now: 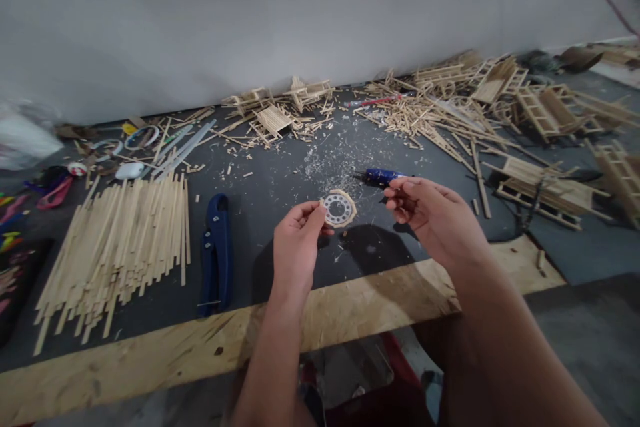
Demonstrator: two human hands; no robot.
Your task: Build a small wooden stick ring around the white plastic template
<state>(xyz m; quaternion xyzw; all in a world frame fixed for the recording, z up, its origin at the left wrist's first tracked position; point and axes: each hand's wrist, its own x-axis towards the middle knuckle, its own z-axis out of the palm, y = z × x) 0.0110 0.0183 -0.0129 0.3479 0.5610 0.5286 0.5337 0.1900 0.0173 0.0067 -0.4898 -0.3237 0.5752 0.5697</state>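
My left hand (299, 233) pinches the edge of a small ring (331, 219), holding it above the dark work surface. The ring has a pale grey face with a circle of round holes, and short wooden pieces border its outer edge. Over to the right, my right hand (425, 210) has its thumb and fingers drawn together. What sits between those fingertips, if anything, is too small to make out. Just behind them is a blue tool (381, 177) with a thin dark tip pointing left. The hand partly overlaps its right end.
Thin wooden sticks (125, 233) lie in a spread pile at left, with blue pipe cutters (216, 250) beside them. Small wooden furniture models (545, 187) and stick offcuts (415, 113) crowd the back and right. A bare wooden strip (150, 360) runs along the front edge.
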